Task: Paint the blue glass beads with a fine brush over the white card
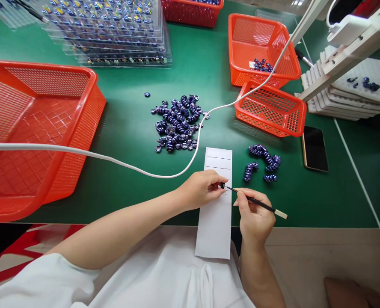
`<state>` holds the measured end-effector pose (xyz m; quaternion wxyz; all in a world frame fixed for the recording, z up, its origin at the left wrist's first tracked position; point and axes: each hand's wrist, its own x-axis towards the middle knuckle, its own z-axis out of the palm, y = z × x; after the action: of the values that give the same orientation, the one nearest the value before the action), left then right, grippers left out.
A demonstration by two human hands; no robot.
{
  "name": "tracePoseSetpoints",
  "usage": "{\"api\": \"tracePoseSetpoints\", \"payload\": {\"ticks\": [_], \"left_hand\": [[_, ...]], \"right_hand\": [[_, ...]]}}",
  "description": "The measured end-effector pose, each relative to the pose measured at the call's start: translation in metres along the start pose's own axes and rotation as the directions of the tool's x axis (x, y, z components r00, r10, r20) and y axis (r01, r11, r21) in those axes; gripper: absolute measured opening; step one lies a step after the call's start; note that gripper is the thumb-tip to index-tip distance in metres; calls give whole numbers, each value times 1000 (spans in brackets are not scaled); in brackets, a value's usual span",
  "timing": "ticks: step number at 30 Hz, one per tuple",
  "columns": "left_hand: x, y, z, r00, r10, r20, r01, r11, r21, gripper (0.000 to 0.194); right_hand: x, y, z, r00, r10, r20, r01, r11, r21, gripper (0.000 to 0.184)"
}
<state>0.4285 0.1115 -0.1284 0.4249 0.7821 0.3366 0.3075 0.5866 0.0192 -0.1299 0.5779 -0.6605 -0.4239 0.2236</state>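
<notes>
My left hand [200, 188] pinches a small dark blue ring-shaped part [222, 185] over a long white paper strip [216, 214] that hangs off the table's front edge. My right hand [253, 214] holds a thin black stick [257, 202] with a pale end, its tip pointing into the part. A loose pile of the same blue parts [177, 124] lies beyond the strip. To the right of the strip lie short strung rows of blue parts [263, 161].
A big orange basket [32, 128] stands at left. Two orange baskets [260, 47] [271, 110] stand at back right, one holding a few parts. Clear trays of parts [113, 30] are stacked at the back. A white cable [113, 160] crosses the green mat. A phone [314, 148] and white foam trays [353, 94] lie at right.
</notes>
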Motion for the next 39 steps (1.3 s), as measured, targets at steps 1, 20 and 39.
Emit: {"api": "tracePoseSetpoints", "payload": {"ticks": [1,20,39], "left_hand": [[0,0,0,1000,-4,2,4,1000,3,23],[0,-2,3,999,-40,-29,40,999,10,19],[-1,-1,5,998,-36,-50,37,999,27,22]], "right_hand": [[0,0,0,1000,1,1,-1,1000,0,8],[1,8,-5,975,-142,172,143,990,8,7],[-3,3,-3,992,-89,89,96,993,-68,8]]}}
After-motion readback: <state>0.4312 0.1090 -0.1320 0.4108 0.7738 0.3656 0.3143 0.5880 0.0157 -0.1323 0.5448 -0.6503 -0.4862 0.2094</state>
